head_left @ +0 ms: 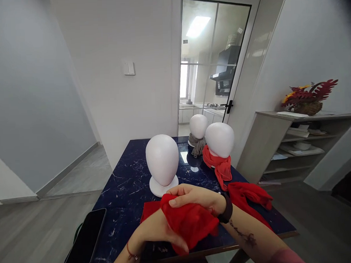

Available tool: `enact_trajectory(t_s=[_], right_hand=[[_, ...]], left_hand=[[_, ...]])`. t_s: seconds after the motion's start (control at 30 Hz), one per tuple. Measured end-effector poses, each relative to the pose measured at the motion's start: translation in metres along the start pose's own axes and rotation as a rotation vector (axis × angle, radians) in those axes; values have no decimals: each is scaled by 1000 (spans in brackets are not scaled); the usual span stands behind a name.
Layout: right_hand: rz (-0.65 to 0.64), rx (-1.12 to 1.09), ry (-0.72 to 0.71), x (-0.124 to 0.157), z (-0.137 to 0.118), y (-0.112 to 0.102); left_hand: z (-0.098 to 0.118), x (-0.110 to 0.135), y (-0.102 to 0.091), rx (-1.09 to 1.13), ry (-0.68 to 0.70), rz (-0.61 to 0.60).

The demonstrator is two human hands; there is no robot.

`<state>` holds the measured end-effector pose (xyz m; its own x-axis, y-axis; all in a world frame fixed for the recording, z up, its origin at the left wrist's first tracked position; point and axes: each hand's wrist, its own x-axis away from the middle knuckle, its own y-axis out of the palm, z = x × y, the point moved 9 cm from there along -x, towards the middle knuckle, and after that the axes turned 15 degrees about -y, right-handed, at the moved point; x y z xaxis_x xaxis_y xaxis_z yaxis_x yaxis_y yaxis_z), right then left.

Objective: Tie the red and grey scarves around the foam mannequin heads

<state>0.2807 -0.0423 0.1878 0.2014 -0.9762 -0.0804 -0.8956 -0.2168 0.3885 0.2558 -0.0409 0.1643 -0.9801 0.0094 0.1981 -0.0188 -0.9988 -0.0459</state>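
Bright red cloth, which looks like a scarf (193, 225), is bunched between my two hands near the front of the table. My left hand (158, 228) grips it from the left, its thumb along the lower edge and its fingers hidden by the fabric. My right hand (195, 196) lies across the top with the thumb pressed on the cloth. A flat red piece shows behind my left wrist. More red fabric (249, 196) spreads to the right, passing behind my right forearm; whether it is all one scarf I cannot tell. Just beyond my hands stands a bare white mannequin head (162, 160).
Behind to the right, one mannequin head (220, 139) wears a coral-red scarf (219, 164); another head (198, 126) wears a grey scarf (197, 144). A dark phone (85, 240) sits at the left front of the dark blue marbled table (125, 171). A shelf unit (275, 143) stands right.
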Motion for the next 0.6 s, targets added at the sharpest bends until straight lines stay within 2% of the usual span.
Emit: enact_trajectory(t_s=[0.07, 0.13, 0.17, 0.2, 0.27, 0.33, 0.4, 0.53, 0.6], right_hand=[[61, 53, -42, 3, -9, -10], [156, 115, -107, 10, -22, -34], [223, 149, -142, 15, -30, -51], [296, 185, -175, 21, -37, -69], [424, 242, -220, 32, -47, -103], [467, 291, -212, 40, -44, -126], [400, 362, -153, 43, -28, -133], [74, 377, 61, 58, 30, -120], [43, 273, 75, 76, 39, -120]], left_hand=[[-20, -5, 24, 5, -106, -237], [-39, -3, 27, 133, -182, -324], [-42, -1, 19, 252, -165, -289], [-41, 0, 4, 390, -101, -190], [-33, 8, -37, 608, 86, 95], [-25, 18, -62, 675, 177, 297], [-16, 20, -69, 651, 155, 357], [-10, 30, -80, 730, 118, 378], [-9, 42, -91, 858, 147, 353]])
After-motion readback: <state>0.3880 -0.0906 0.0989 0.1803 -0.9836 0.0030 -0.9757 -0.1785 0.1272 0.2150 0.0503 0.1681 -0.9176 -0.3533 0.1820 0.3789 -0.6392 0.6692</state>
